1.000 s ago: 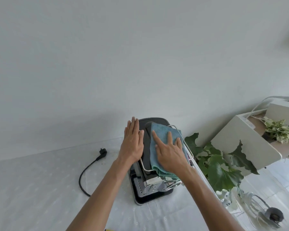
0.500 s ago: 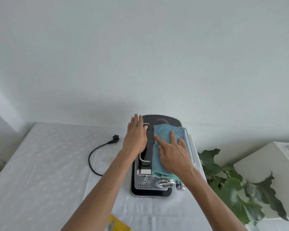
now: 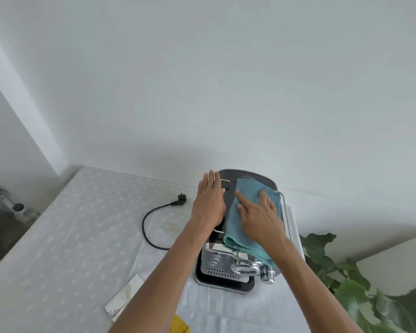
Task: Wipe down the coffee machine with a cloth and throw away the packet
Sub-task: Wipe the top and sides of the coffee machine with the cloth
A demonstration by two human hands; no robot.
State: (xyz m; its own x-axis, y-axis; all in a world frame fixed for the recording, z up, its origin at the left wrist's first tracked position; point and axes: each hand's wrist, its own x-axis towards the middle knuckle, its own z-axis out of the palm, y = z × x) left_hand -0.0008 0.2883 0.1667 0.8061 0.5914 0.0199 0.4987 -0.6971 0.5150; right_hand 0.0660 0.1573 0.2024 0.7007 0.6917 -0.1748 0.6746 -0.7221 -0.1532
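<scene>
A black and chrome coffee machine [image 3: 227, 277] stands at the right end of the table, against the wall. Folded on its top lies a teal cloth [image 3: 250, 193]. My right hand [image 3: 259, 215] lies flat on the cloth with the fingers spread, pressing it down. My left hand [image 3: 209, 200] rests flat on the left side of the machine's top, holding nothing. A silvery packet [image 3: 123, 296] lies on the table near my left forearm. A yellow packet [image 3: 179, 325] shows partly at the bottom edge, under that forearm.
The machine's black cord and plug [image 3: 151, 217] lie loose on the white dotted tablecloth [image 3: 70, 236]. A leafy plant [image 3: 360, 284] and a white cabinet [image 3: 399, 265] stand right of the table. A bottle [image 3: 19, 211] sits below the left edge.
The view has swung left and down, bringing more of the table and the silvery packet into sight. Both hands stay on the machine's top; the right hand with the cloth has barely shifted.
</scene>
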